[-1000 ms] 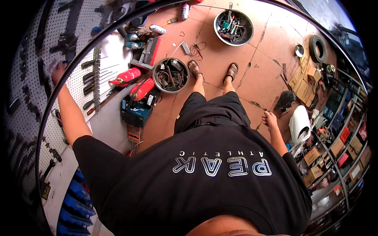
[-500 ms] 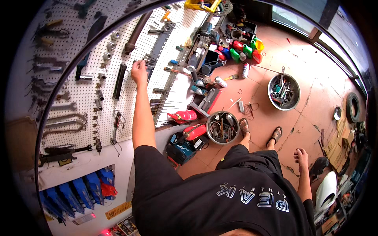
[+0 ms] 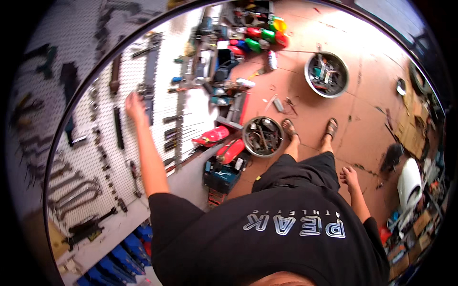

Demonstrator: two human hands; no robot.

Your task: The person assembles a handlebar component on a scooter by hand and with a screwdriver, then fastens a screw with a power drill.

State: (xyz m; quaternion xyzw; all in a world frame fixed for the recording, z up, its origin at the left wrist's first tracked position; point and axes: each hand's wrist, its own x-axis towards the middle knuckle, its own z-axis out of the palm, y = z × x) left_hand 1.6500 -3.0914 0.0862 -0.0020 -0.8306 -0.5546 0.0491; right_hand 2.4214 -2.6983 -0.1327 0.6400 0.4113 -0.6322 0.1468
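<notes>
My left hand (image 3: 135, 107) reaches up to a white pegboard (image 3: 164, 59) on the left. Its fingers are drawn together at a dark upright rail (image 3: 151, 66), beside small tools (image 3: 144, 89) on it. What the fingers hold, if anything, is blurred and cannot be made out. Just left of the hand, a black bar-shaped tool (image 3: 118, 127) hangs on the board. My right hand (image 3: 349, 177) hangs low at my right side above the tiled floor, its fingers loosely bent and apart, with nothing in them.
Metal bowls of tools and parts stand on the floor, one near my feet (image 3: 245, 143) and one farther off (image 3: 307, 78). Red fire extinguishers (image 3: 212, 135) and a blue-black battery (image 3: 222, 175) are below the board. Cardboard (image 3: 412, 124) and a white panel (image 3: 410, 183) lie right.
The view has shifted, so the board and floor things sit differently in the picture. My left hand stays by the same rail, and my right hand still hangs at my side.
</notes>
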